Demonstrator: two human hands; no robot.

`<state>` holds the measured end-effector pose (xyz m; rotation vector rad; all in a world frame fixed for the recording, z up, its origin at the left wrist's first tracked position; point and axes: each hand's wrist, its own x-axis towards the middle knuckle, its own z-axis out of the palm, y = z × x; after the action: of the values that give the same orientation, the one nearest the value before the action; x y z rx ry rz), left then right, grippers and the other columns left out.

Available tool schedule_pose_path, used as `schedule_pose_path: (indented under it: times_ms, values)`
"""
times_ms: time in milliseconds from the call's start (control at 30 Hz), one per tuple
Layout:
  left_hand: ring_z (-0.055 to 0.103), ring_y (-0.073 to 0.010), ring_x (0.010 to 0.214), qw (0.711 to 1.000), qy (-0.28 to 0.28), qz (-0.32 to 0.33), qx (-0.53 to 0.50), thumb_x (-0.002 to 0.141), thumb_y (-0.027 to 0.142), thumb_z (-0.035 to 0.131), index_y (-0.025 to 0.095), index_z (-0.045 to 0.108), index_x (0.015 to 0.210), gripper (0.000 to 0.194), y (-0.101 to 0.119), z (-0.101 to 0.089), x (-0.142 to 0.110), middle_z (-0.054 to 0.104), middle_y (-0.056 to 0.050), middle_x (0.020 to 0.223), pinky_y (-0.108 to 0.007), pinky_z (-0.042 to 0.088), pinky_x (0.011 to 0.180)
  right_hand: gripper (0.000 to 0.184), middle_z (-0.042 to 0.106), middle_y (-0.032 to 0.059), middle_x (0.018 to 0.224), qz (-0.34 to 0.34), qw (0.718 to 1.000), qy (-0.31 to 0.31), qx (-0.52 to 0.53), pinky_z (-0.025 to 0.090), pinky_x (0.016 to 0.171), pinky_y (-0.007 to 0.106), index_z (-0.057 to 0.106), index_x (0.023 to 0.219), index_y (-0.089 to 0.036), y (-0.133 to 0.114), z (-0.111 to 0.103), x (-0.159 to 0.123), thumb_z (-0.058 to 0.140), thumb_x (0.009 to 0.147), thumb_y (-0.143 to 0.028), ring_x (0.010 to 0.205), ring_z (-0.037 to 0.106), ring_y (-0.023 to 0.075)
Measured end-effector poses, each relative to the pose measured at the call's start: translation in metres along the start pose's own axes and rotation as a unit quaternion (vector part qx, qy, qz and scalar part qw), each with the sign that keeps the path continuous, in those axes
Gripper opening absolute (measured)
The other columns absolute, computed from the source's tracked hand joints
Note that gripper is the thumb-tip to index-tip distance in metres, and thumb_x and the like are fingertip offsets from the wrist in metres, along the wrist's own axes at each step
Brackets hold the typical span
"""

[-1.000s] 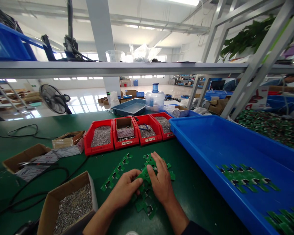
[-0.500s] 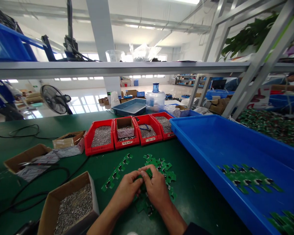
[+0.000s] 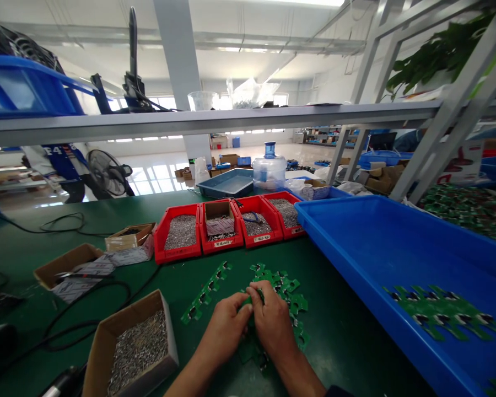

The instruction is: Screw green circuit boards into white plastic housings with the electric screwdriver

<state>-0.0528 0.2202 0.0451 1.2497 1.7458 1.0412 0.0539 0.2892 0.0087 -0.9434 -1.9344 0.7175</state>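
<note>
My left hand [image 3: 228, 326] and my right hand [image 3: 273, 318] meet over the table, fingertips pinched together on a green circuit board [image 3: 261, 296]. Most of that board is hidden behind the fingers. Beneath and to the right of the hands lies a loose pile of green circuit boards [image 3: 294, 302] with black and silver parts on them. A separate strip of joined boards [image 3: 206, 291] rests to the left of the pile, apart from both hands.
Several red bins [image 3: 177, 255] of small metal parts stand behind the hands. A cardboard box [image 3: 171, 344] of metal pins is at front left. On the right, a large blue tray [image 3: 355, 259] holds board strips [image 3: 450, 311]. A shelf [image 3: 240, 117] crosses above; black cables [image 3: 128, 298] lie left.
My right hand, spread over the board a second ago, has closed into a pinch beside my left. The whole view has shifted slightly, and a person has come into sight at the far left.
</note>
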Motion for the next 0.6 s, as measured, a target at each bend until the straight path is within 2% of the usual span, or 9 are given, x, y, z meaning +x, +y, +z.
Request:
schedule_pose_path:
  times_ms: [100,200,300,367,433,500,533,600]
  values:
    - [0.067,-0.0247,0.090,0.997,0.027,0.031,0.066,0.091,0.029,0.048,0.015,0.072,0.107,0.033,-0.002,0.000,-0.001,0.073,-0.010,0.095,-0.034,0.050,0.082,0.028,0.075,0.0100,0.101,0.004,0.997,0.013,-0.076,0.054,0.080,0.036,0.064,0.108,-0.019,0.005,-0.003,0.005,0.039,0.101,-0.027,0.092,0.072,0.0260]
    - [0.065,-0.0259,0.110,0.989,0.034,0.061,0.127,0.090,0.027,0.052,0.019,0.069,0.121,0.037,-0.002,-0.001,-0.003,0.072,-0.010,0.117,-0.035,0.046,0.100,0.033,0.071,0.0135,0.116,-0.010,0.990,0.007,-0.141,0.051,0.095,0.043,0.065,0.119,-0.016,0.009,-0.007,0.009,0.041,0.098,-0.023,0.110,0.065,0.0292]
    - [0.062,-0.0215,0.118,0.978,0.051,0.073,0.187,0.094,0.029,0.050,0.022,0.063,0.130,0.039,-0.002,-0.007,-0.003,0.068,-0.007,0.128,-0.031,0.043,0.106,0.042,0.064,0.0143,0.133,-0.022,0.985,-0.028,-0.170,0.040,0.111,0.049,0.064,0.129,-0.013,0.012,-0.011,0.010,0.046,0.090,-0.017,0.128,0.054,0.0314]
    - [0.055,-0.0206,0.127,0.966,0.084,0.062,0.238,0.098,0.026,0.042,0.020,0.060,0.133,0.040,-0.006,-0.014,0.000,0.062,-0.008,0.137,-0.031,0.038,0.111,0.051,0.059,0.0140,0.141,-0.018,0.983,-0.038,-0.177,0.034,0.117,0.051,0.062,0.133,-0.011,0.013,-0.014,0.010,0.048,0.084,-0.012,0.136,0.046,0.0317]
    - [0.045,-0.0257,0.137,0.946,0.124,0.032,0.297,0.098,0.018,0.038,0.013,0.054,0.138,0.044,-0.013,-0.022,0.004,0.053,-0.015,0.145,-0.040,0.030,0.117,0.057,0.058,0.0128,0.143,-0.020,0.984,-0.048,-0.172,0.031,0.119,0.050,0.061,0.135,-0.011,0.011,-0.015,0.009,0.049,0.079,-0.009,0.138,0.045,0.0302]
    - [0.038,-0.0346,0.140,0.924,0.150,-0.008,0.351,0.095,0.011,0.041,0.005,0.048,0.142,0.048,-0.023,-0.027,0.008,0.045,-0.023,0.149,-0.052,0.027,0.116,0.058,0.062,0.0100,0.139,-0.035,0.984,-0.077,-0.156,0.029,0.120,0.049,0.064,0.132,-0.015,0.008,-0.016,0.008,0.049,0.076,-0.006,0.137,0.047,0.0284]
    - [0.038,-0.0382,0.138,0.915,0.155,-0.027,0.373,0.093,0.010,0.044,0.004,0.046,0.143,0.050,-0.028,-0.028,0.010,0.044,-0.025,0.149,-0.056,0.029,0.112,0.057,0.065,0.0087,0.135,-0.041,0.984,-0.096,-0.146,0.029,0.120,0.050,0.067,0.128,-0.017,0.006,-0.016,0.007,0.049,0.076,-0.006,0.135,0.049,0.0281]
    - [0.045,-0.0405,0.130,0.901,0.152,-0.058,0.403,0.091,0.013,0.051,0.006,0.047,0.142,0.051,-0.036,-0.031,0.012,0.051,-0.026,0.141,-0.056,0.038,0.104,0.052,0.069,0.0075,0.129,-0.039,0.983,-0.122,-0.131,0.028,0.119,0.052,0.072,0.121,-0.019,0.002,-0.016,0.006,0.049,0.075,-0.005,0.132,0.052,0.0287]
